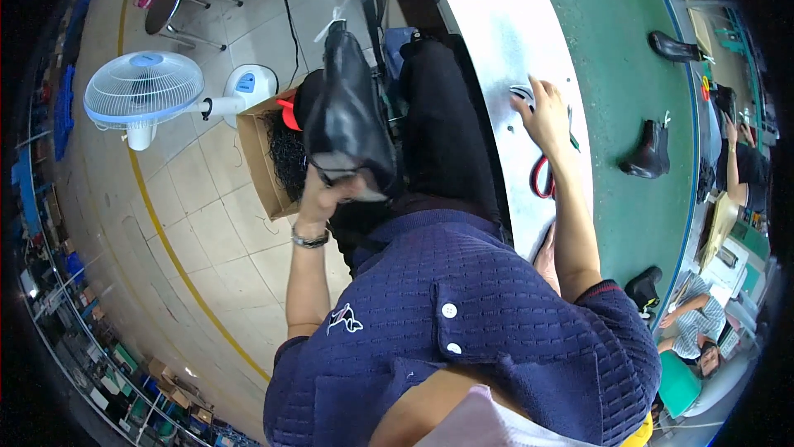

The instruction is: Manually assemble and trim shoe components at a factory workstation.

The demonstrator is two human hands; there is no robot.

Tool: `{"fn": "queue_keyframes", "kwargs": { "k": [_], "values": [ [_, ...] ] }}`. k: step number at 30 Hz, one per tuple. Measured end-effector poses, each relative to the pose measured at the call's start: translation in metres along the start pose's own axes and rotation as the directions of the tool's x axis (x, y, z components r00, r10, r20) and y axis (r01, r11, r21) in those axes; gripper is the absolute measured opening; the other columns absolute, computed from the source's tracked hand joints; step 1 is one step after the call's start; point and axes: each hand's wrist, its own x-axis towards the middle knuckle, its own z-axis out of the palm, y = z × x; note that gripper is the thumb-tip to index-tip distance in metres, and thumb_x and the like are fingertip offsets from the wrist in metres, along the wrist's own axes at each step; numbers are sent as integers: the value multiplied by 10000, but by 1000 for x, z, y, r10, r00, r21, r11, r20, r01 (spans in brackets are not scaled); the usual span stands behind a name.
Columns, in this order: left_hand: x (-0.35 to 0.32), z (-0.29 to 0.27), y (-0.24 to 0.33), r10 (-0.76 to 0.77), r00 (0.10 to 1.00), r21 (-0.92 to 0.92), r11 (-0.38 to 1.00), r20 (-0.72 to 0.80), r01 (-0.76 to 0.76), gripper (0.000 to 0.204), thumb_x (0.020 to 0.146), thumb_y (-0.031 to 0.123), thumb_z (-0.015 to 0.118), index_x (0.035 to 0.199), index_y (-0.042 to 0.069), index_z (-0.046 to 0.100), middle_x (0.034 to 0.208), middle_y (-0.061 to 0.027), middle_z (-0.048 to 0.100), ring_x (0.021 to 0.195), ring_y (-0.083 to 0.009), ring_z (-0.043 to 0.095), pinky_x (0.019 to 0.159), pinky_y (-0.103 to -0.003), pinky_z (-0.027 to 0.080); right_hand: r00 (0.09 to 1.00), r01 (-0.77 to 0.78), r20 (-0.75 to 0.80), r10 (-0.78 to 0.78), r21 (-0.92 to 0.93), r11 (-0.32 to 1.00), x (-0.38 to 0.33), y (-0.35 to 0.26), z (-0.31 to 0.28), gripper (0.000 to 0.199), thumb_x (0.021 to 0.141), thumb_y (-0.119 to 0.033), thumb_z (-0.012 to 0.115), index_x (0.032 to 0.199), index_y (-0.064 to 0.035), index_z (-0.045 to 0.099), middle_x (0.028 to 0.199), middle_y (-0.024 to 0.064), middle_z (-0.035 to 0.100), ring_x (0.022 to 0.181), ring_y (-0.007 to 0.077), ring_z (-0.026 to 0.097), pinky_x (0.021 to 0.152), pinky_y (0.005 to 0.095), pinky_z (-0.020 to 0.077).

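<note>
My left hand (324,193) grips a black leather boot (345,112) by its lower end and holds it up over my lap, its shaft pointing away from me. My right hand (544,114) reaches out onto the silver metal edge (496,42) of the work line, fingers spread on a small dark object that I cannot make out. Red-handled scissors (542,178) lie on the metal just under my right wrist. I wear a dark blue knit shirt and a wristwatch on the left arm.
A green conveyor belt (628,58) carries black boots (649,153), (674,47), (643,286). An open cardboard box (269,157) with black stuffing stands on the tiled floor at my left, beside a white fan (145,91) and a stool (169,4). Other people sit at the right.
</note>
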Motion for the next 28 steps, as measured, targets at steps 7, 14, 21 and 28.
{"fn": "queue_keyframes", "kwargs": {
  "k": [7, 14, 21, 28],
  "values": [
    [-11, 0, 31, 22, 991, -400, 914, -131, -73, 593, 874, 390, 675, 1313, 36, 491, 1212, -61, 592, 1088, -161, 577, 924, -331, 475, 997, -79, 0, 79, 15, 997, -35, 32, 12, 434, 830, -184, 679, 1250, -111, 597, 1074, 155, 581, 1013, 310, 564, 913, 416, 441],
    [8, 39, 72, -136, 990, -259, 958, -25, 125, 696, 878, 414, 668, 1380, 17, 394, 1227, -78, 560, 1084, -167, 566, 911, -316, 476, 715, -674, 529, 458, 695, 250, 0, 18, -27, 366, 884, -264, 662, 1137, 1, 650, 920, 89, 638, 858, 187, 612, 826, 320, 491],
    [36, 59, 66, 11, 998, -208, 978, -66, -25, 757, 896, 425, 636, 1456, 67, 274, 1341, -114, 472, 1229, -200, 467, 1020, -347, 397, 658, -752, 734, -168, 650, -107, 14, -81, -85, 501, 948, -327, 574, 1312, -16, 430, 997, 151, 631, 695, 128, 586, 467, 155, 420],
    [50, 50, 57, 282, 937, -52, 953, -204, -298, 900, 890, 488, 606, 1519, 71, 115, 1511, -190, 267, 1416, -259, 221, 1145, -383, 193, 537, -590, 750, -386, 661, 463, 33, -157, -108, 778, 879, -172, 645, 1501, -68, 190, 956, 141, 707, 724, 171, 654, 540, 218, 460]
  ]
}}
